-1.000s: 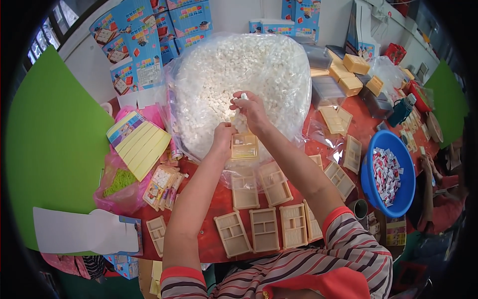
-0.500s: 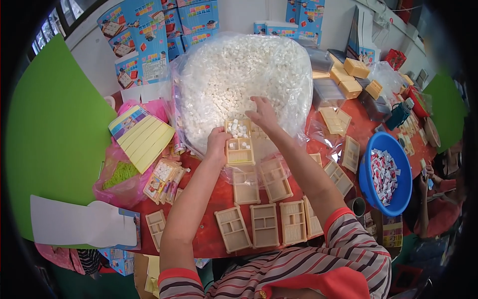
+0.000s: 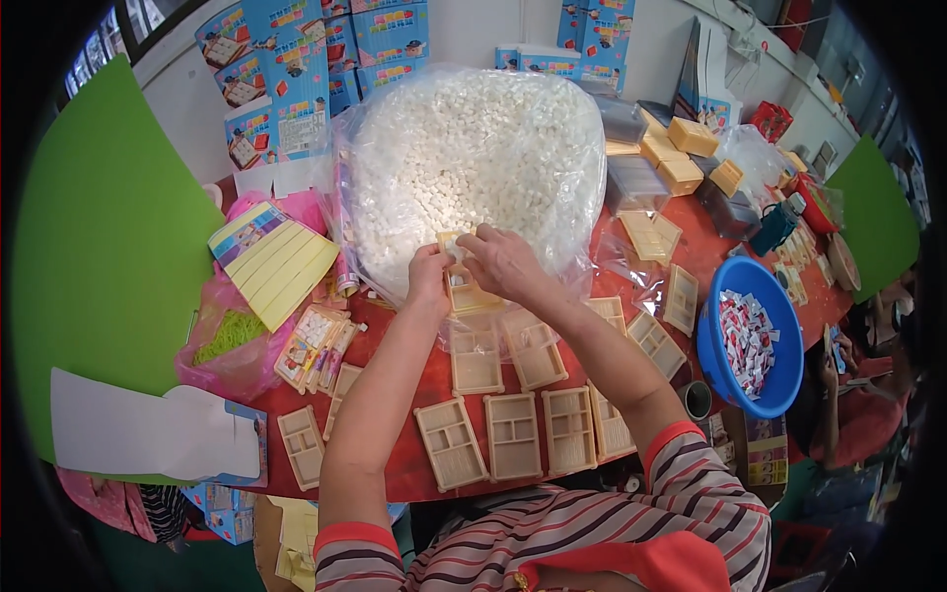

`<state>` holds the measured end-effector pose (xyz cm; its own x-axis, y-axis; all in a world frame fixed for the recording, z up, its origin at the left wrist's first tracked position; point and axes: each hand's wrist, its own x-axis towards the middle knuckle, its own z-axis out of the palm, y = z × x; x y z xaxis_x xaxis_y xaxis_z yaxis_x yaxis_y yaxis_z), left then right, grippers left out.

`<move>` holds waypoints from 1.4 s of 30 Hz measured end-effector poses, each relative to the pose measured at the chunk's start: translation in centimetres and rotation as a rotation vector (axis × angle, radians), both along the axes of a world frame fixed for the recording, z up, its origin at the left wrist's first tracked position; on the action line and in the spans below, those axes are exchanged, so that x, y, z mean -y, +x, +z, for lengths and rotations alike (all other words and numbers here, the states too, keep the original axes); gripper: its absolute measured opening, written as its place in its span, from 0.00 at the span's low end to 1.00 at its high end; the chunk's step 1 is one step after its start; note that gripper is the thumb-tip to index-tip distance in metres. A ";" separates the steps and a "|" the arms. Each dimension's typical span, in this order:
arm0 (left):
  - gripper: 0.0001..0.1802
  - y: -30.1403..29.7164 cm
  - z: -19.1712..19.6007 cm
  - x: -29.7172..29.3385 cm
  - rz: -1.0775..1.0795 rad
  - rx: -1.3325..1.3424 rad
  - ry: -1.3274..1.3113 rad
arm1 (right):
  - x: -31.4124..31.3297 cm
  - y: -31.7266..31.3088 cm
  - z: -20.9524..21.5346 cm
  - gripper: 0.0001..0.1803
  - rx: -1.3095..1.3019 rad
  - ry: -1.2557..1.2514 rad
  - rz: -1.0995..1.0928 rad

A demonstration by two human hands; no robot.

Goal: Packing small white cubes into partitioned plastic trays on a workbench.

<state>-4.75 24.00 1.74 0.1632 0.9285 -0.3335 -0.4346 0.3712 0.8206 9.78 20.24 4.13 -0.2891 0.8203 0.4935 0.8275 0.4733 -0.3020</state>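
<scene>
My left hand (image 3: pixel 428 280) is closed on the left side of a small cream compartment tray (image 3: pixel 470 296), held over the near edge of a big plastic-lined heap of small white cubes (image 3: pixel 473 138). Over the tray's upper compartment, my right hand (image 3: pixel 508 264) has its fingers drawn together and pointing down. What lies between those fingertips is hidden. A few white cubes (image 3: pixel 454 250) show in the tray beside them. More cream trays, such as this divided one (image 3: pixel 451 444), lie in rows on the red table nearer to me.
At right stands a blue basin (image 3: pixel 707 340) of small packets. Cream boxes (image 3: pixel 681 158) are stacked behind it. To the left are a yellow card sheet (image 3: pixel 286 266), a pink bag (image 3: pixel 232 370) with green strands, and filled trays (image 3: pixel 311 345). Blue cartons (image 3: pixel 286 79) line the wall.
My right hand has come from above the cube heap down and left to the tray, and its fingers have drawn together. My left hand still holds the tray. The whole view has shifted slightly.
</scene>
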 end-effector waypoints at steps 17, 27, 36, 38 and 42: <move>0.19 -2.2 -1.3 1.2 -0.006 0.171 0.035 | 1.6 1.1 0.5 0.07 0.102 -0.012 0.164; 0.19 -4.5 -1.0 4.8 -0.016 0.190 0.025 | 3.2 -0.6 0.8 0.05 0.120 -0.070 0.264; 0.20 -5.1 0.2 8.4 0.038 0.202 0.048 | 5.8 -0.8 3.6 0.06 0.064 0.014 0.168; 0.20 -5.5 0.0 8.7 0.031 0.205 0.053 | 7.3 -1.1 3.4 0.05 0.093 -0.013 0.250; 0.19 -5.5 0.3 9.9 0.019 0.206 0.052 | 8.5 -1.5 2.5 0.04 0.192 0.029 0.264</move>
<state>-10.22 14.13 2.09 0.2056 0.9471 -0.2466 -0.6014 0.3210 0.7316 8.26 11.76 6.64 -0.5798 0.6911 0.4316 0.7157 0.6851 -0.1357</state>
